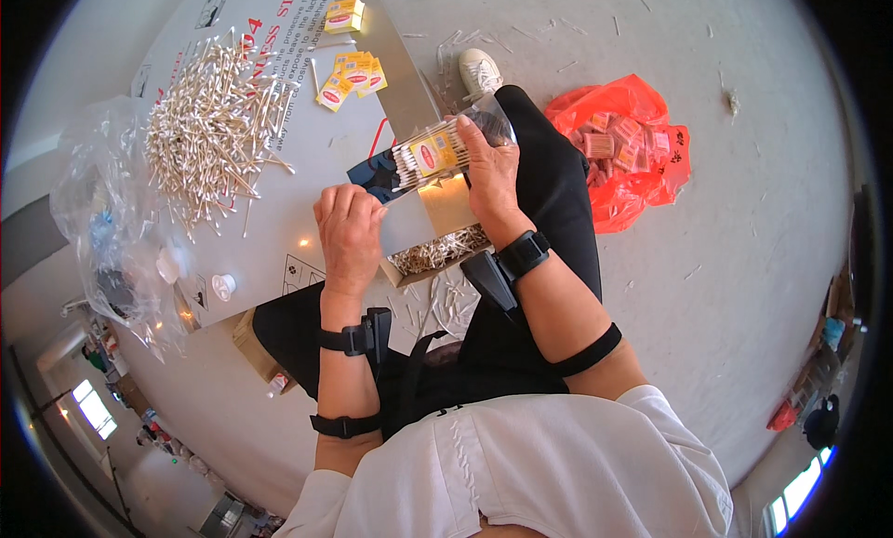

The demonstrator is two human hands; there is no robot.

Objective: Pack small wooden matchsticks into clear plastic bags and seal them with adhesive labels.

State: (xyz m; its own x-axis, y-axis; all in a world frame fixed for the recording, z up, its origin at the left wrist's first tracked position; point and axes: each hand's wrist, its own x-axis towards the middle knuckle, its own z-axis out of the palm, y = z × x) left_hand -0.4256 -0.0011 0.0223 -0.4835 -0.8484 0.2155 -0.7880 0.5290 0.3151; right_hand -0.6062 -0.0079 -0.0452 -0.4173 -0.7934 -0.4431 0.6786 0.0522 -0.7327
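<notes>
A clear plastic bag [484, 119] of white cotton swabs [406, 166] with a yellow label card [433, 154] lies slantwise over the table's edge. My right hand [491, 171] is closed around its right part, thumb on top. At the bag's lower left corner, the fingers of my left hand [352, 231] are pinched together on the film; their tips are partly hidden. A large heap of loose cotton swabs [219, 124] covers the table to the left. Several yellow label cards [353, 76] lie beyond the bag, near a small yellow stack [344, 15].
An open box [437, 256] of swabs sits below my hands, between my legs. On the floor to the right, a red plastic bag [619, 208] holds several pink packs [621, 140]. A crumpled clear bag [93, 194] hangs over the left table edge, near a white cap [223, 286].
</notes>
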